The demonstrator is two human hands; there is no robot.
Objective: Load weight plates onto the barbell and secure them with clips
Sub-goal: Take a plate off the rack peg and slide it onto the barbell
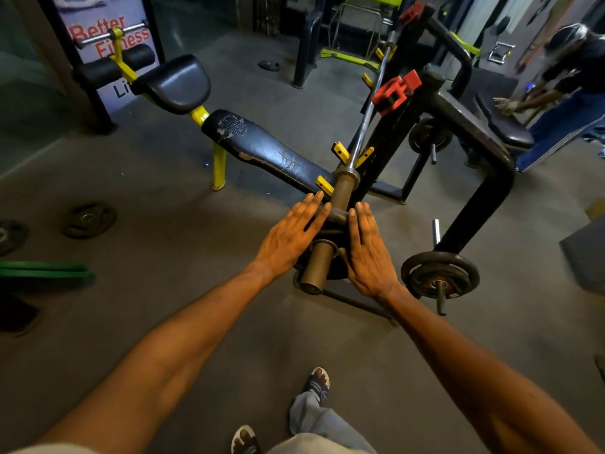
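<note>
The barbell (366,116) rests on the yellow hooks of the bench rack, its brown sleeve (319,263) pointing toward me. A dark weight plate (331,221) sits on that sleeve, mostly hidden by my hands. My left hand (291,237) lies flat against the plate's face left of the sleeve, fingers stretched out. My right hand (368,253) presses flat on the right side in the same way. Neither hand curls around anything. A red clip (394,91) sits on top of the near rack upright, and a second red clip (411,11) sits on the far upright.
Stacked plates (440,276) hang on a storage peg to my right, and another plate (429,134) hangs further back. Two loose plates (89,220) (9,235) lie on the floor to the left. The black bench (262,145) runs under the bar. Another person (573,77) bends over at far right.
</note>
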